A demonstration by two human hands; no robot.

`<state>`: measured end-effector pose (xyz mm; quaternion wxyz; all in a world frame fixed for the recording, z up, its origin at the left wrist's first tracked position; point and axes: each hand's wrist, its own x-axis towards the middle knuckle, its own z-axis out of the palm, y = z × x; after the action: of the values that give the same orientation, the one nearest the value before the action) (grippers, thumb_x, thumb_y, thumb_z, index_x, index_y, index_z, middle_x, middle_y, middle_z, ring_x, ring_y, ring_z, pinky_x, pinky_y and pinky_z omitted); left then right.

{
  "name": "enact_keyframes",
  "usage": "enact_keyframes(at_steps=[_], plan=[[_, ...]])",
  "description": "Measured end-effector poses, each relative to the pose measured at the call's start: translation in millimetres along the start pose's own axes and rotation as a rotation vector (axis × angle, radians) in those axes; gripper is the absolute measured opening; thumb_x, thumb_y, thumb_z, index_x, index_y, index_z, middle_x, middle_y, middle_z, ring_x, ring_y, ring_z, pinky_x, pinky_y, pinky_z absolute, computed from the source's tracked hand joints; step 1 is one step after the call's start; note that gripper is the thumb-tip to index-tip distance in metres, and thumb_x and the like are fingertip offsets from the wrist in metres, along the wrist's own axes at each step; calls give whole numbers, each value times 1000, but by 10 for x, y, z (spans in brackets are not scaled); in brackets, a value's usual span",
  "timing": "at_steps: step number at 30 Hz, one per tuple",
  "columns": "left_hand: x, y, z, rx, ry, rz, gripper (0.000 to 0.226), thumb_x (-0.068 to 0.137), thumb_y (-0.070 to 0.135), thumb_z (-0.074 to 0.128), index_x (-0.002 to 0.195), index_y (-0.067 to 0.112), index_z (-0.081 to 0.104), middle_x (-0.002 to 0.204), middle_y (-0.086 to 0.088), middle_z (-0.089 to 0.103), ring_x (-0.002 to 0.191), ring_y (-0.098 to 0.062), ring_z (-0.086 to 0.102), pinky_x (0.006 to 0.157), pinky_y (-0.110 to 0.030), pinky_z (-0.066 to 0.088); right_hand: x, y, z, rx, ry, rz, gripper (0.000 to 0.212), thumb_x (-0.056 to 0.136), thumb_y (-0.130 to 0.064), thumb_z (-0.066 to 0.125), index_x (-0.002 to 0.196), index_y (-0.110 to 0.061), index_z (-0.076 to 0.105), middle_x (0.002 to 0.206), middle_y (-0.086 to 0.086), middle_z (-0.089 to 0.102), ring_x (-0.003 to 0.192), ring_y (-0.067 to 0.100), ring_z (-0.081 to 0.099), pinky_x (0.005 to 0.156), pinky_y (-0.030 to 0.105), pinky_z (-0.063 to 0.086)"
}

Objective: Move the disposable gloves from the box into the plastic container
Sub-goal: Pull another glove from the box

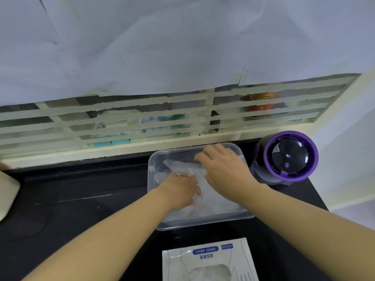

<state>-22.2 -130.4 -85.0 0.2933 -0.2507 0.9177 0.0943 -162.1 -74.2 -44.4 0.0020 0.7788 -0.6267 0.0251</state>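
Inside the plastic container (150, 175), 2 hands sit close together: right hand (224, 166) flat on the disposable gloves (216, 198), left hand (180, 189) buried in them, grip unclear. Nearer, the box (176, 260) window shows more gloves, so the transfer seems partly done.

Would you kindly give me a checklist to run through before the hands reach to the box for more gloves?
1. Gloves lie inside the plastic container: ok.
2. Container sits level on the counter: ok.
3. Right hand rests flat on the gloves, no grip: ok.
4. Left hand free of the gloves: cannot tell.
5. Box lies near, with gloves showing in its window: ok.
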Motion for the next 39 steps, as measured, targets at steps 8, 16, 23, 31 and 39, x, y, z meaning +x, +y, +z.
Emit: enact_keyframes(at_steps=[8,16,23,31,39], plan=[[102,-56,165,-264,48,-50,53,92,13,62,140,23,45,144,-4,35,120,-28,48,98,-40,45,41,9,521,98,-769,153,90,84,-40,68,150,-11,13,150,14,17,126,34,42,99,39,44],[264,-75,318,-130,-112,-365,99,82,35,72,152,14,6,149,-17,18,140,-37,23,114,-44,25,113,-3,712,-17,-787,255,115,78,-48,71,152,-7,-7,154,14,4,137,36,23,103,40,42],[-51,-29,-56,-163,-136,-275,67,91,28,64,148,13,33,149,-11,39,131,-29,44,104,-36,39,46,-45,421,-103,-615,171,105,74,-50,76,148,-4,18,142,13,23,125,34,37,94,40,47],[-1027,154,-190,-435,343,-97,35,99,21,52,132,30,53,126,14,57,109,-4,57,93,-21,45,-606,-287,-541,332,-333,-152,20,94,-33,57,110,-25,66,99,-11,62,84,4,55,82,22,47],[-1317,497,599,-357,136,89,55,88,47,62,139,40,43,136,17,45,125,-5,43,102,-26,39,-1208,-549,308,86,-568,-438,24,97,-42,42,101,-22,55,94,-1,53,83,25,54,71,36,45]])
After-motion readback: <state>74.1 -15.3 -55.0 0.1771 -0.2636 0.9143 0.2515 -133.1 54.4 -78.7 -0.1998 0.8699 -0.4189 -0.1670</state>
